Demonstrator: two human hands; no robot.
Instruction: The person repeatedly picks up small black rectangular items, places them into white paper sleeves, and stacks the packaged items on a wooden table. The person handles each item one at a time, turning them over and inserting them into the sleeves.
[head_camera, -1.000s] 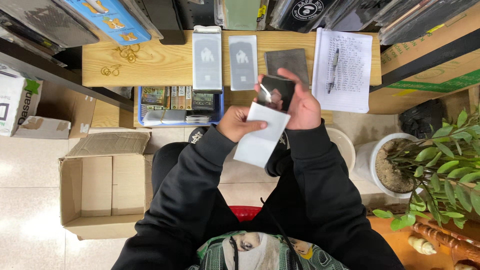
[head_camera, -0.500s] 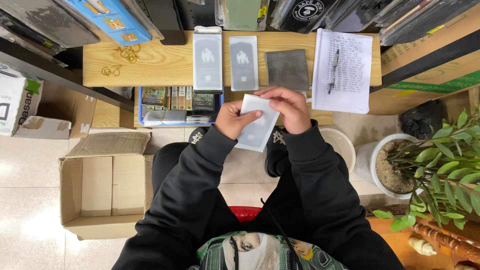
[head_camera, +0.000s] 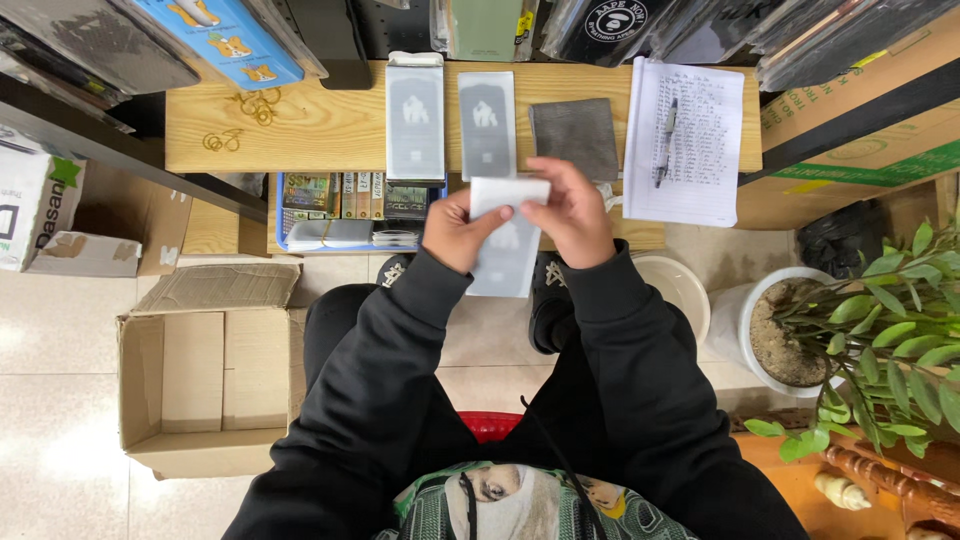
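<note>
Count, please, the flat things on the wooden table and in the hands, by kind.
White packets: 3, two on the table at and, one held by the left hand and right hand
Grey cloth: 1
Notepad: 1
Pen: 1
Total: 6

Lighting is even, bright and diffuse, apparently from overhead; no hard shadows are recorded. The pale floor tiles (head_camera: 60, 440) at lower left reflect a soft glare and read slightly washed out. The wooden bench top (head_camera: 300, 125) is clearly lit, grain legible. The black sleeves (head_camera: 380, 400) lose detail in dark tones. Focus is sharp across the centre. Wide-angle distortion bends the shelving at the upper corners. No motion blur is noted.
</note>
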